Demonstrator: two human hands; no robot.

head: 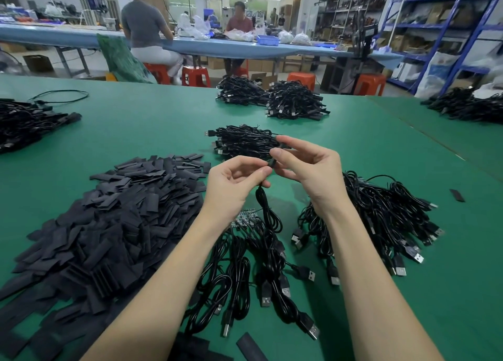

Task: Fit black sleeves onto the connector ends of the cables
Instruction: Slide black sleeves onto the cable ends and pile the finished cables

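hands: left hand pinches cable | right hand pinches black sleeve | sleeve between both fingertips

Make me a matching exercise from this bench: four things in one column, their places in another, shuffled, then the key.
Things:
1. pile of black sleeves
2. lone sleeve
3. cable
4. blue tray

Places:
A. on the far blue table
B. hanging from the left hand, its top end meeting the right hand
C. heaped on the green mat's left side
D. alone on the mat at far right

Pairs: 1-C, 2-D, 3-B, 4-A
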